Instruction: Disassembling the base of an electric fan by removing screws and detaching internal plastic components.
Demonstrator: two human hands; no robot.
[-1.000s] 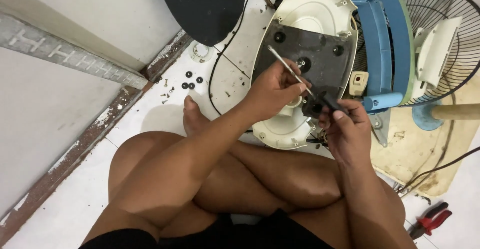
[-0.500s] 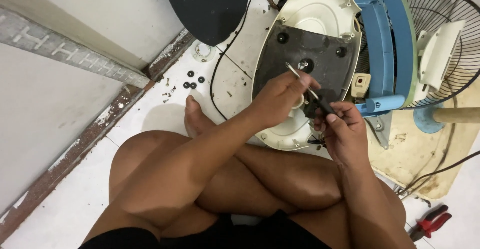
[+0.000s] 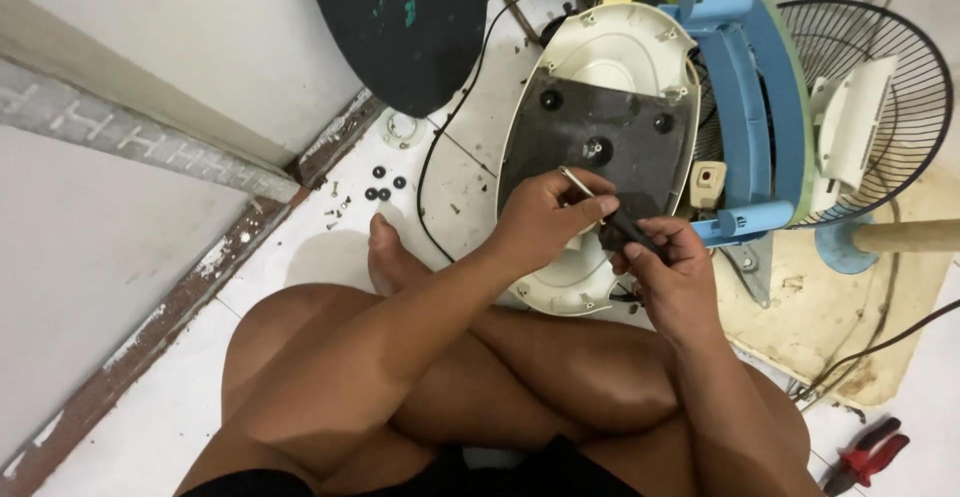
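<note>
Head view, looking down at my crossed legs on the white tiled floor (image 3: 170, 397). My left hand (image 3: 545, 219) is clenched around a thin metal screwdriver shaft (image 3: 577, 183), pinched between thumb and fingers, with the shaft angling up and left out of the grip. My right hand (image 3: 668, 265) is closed on the black screwdriver handle (image 3: 628, 227), fingers wrapped over it, right beside the left hand; both hands meet on the tool.

The screwdriver sits just above the lower edge of the cream oval fan base (image 3: 610, 57), which lies flipped over on the floor in front of my knees. A dark plate (image 3: 600, 127) covers the middle of the base, with round black feet near its corners. A black cable (image 3: 450, 137) runs along the floor past the base's left side.

Right of the base: a blue plastic fan part (image 3: 745, 107), then a wire fan guard (image 3: 900, 67) with a white motor housing (image 3: 850, 122) against it. A wooden pole (image 3: 910, 235) pokes in from the right edge, over brownish cardboard (image 3: 830, 317).

Left of the base: small black washers (image 3: 383, 185) and loose screws (image 3: 335, 212) are scattered on the tile near my bare foot (image 3: 385, 257). A dark round disc (image 3: 410, 17) leans against the wall at top. Red-handled pliers (image 3: 868, 457) lie at the bottom right corner.
</note>
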